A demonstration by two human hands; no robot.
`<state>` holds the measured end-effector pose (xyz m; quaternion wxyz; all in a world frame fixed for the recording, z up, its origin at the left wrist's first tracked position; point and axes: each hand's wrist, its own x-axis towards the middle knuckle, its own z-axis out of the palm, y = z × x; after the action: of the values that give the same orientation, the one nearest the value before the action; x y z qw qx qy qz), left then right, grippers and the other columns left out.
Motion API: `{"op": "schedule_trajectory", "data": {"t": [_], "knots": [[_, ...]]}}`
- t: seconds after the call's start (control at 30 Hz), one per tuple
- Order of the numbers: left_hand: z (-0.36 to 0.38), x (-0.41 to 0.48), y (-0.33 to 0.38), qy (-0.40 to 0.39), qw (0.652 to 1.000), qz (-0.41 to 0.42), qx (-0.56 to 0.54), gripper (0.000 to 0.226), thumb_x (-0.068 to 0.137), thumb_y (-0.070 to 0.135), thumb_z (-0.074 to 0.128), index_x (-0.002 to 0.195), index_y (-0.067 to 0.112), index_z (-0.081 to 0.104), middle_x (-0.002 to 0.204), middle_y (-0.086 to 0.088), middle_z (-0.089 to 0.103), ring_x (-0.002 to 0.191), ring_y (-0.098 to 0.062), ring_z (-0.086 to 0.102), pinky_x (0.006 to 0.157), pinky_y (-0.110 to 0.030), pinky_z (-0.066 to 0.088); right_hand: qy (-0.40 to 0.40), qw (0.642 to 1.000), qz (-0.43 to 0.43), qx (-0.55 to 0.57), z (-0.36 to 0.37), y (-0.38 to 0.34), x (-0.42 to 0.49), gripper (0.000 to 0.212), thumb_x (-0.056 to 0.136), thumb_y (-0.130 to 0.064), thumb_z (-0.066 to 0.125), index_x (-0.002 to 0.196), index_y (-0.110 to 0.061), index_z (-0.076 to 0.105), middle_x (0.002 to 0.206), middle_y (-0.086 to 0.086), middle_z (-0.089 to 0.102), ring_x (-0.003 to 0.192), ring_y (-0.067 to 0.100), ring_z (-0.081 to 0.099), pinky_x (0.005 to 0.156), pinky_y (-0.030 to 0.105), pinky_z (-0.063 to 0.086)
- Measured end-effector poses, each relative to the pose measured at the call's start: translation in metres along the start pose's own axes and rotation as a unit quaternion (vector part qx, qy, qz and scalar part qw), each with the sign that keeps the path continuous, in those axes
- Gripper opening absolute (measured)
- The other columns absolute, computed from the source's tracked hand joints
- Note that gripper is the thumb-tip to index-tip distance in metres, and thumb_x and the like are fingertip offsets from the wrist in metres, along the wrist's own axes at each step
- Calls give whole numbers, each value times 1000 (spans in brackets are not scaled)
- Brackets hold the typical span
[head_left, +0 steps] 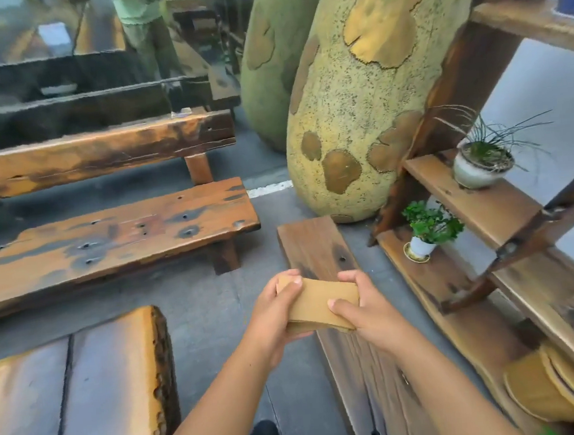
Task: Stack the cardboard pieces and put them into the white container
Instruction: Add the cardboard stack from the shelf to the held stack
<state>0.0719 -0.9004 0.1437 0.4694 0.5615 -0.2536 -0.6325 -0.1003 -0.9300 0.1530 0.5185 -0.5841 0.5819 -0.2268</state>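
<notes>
Two hands hold the cardboard stack (pixel 320 304) in the air above a plank (pixel 318 245): left hand (pixel 272 316) closed on its left end, right hand (pixel 366 309) closed on its right, thumbs on top. The stack looks light, stiff and flat but liable to fan out, so pinching both short ends seems wise. Farther off stand a bench (pixel 108 238) and shelves (pixel 477 209); no white container shows.
</notes>
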Motion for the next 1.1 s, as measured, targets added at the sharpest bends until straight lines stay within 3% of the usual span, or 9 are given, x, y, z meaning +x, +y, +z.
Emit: {"op": "schedule_trajectory", "data": {"t": [0.13, 0.2, 0.33, 0.4, 0.5, 0.7, 0.77, 0.93, 1.1], "knots": [[11, 52, 23, -64, 997, -5, 32, 14, 97, 20, 52, 103, 27, 63, 105, -5, 67, 90, -21, 65, 68, -43, 61, 90, 992, 25, 83, -4, -7, 26, 61, 85, -19, 68, 139, -22, 39, 101, -10, 57, 77, -10, 60, 57, 1, 41], [26, 77, 30, -99, 994, 8, 53, 11, 95, 22, 56, 102, 28, 63, 101, -4, 66, 82, -14, 65, 61, -40, 60, 175, 975, 45, 130, -11, -8, 37, 72, 83, -19, 68, 146, -21, 34, 113, -4, 56, 87, -5, 58, 62, 0, 40], [71, 103, 40, -162, 979, 37, 118, 23, 78, 40, 60, 97, 28, 63, 94, -2, 65, 87, -17, 61, 88, -58, 53, 317, 917, 77, 231, -30, -1, 43, 79, 84, -18, 71, 152, -16, 31, 110, -15, 57, 91, -7, 60, 76, 11, 43], [101, 113, 42, -202, 967, 40, 148, 24, 77, 44, 59, 95, 28, 62, 88, 2, 64, 83, -13, 61, 85, -54, 53, 361, 894, 88, 251, -48, 2, 40, 84, 74, -32, 69, 149, -19, 33, 106, -19, 57, 90, -11, 60, 81, 14, 46], [150, 121, 39, -253, 953, 32, 165, 22, 74, 36, 61, 95, 28, 59, 89, 0, 64, 83, -16, 62, 77, -48, 55, 411, 867, 109, 260, -85, 11, 31, 91, 64, -39, 62, 148, -19, 35, 115, -10, 58, 103, 6, 58, 97, 33, 44], [243, 131, 25, -372, 911, 11, 178, 23, 90, 13, 61, 111, 22, 57, 103, -9, 65, 95, -22, 64, 84, -58, 56, 430, 831, 85, 342, -165, 39, 2, 64, 89, -6, 62, 145, -19, 33, 122, 7, 63, 114, 30, 64, 80, 47, 61], [280, 131, 23, -398, 899, 17, 179, 25, 88, 16, 64, 111, 24, 58, 107, -9, 66, 98, -23, 65, 81, -51, 59, 450, 799, 73, 392, -196, 51, -10, 56, 90, 0, 62, 141, -11, 42, 125, 16, 65, 114, 36, 65, 88, 53, 59], [368, 127, 22, -423, 884, 59, 192, 39, 77, 24, 67, 115, 27, 59, 102, -2, 66, 86, -9, 65, 77, -30, 55, 467, 765, 32, 444, -263, 65, -22, 27, 93, -1, 54, 118, -8, 61, 101, 8, 75, 83, 15, 74, 69, 34, 61], [436, 127, 25, -443, 859, 84, 241, 33, 74, 34, 64, 107, 33, 58, 99, 2, 69, 89, -11, 64, 83, -31, 50, 527, 746, 39, 404, -318, 68, -31, 20, 95, -15, 58, 115, -16, 56, 108, 6, 71, 94, 17, 71, 73, 37, 63]]}}
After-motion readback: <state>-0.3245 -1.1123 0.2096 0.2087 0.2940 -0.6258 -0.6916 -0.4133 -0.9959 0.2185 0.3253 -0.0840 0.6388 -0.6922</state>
